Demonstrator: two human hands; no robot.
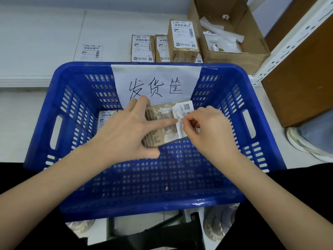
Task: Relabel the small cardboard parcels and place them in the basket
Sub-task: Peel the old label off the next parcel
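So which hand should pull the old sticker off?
The right hand: it already pinches the half-peeled old label, while the left hand grips the parcel steady above the basket.

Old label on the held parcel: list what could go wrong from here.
1. The old label is tearing in patches under the right hand; white scraps may stay on the parcel, so a new label might sit unevenly.
2. The left hand holds the parcel over the blue basket; scraps, or the unlabelled parcel itself, could drop in among the finished parcels.
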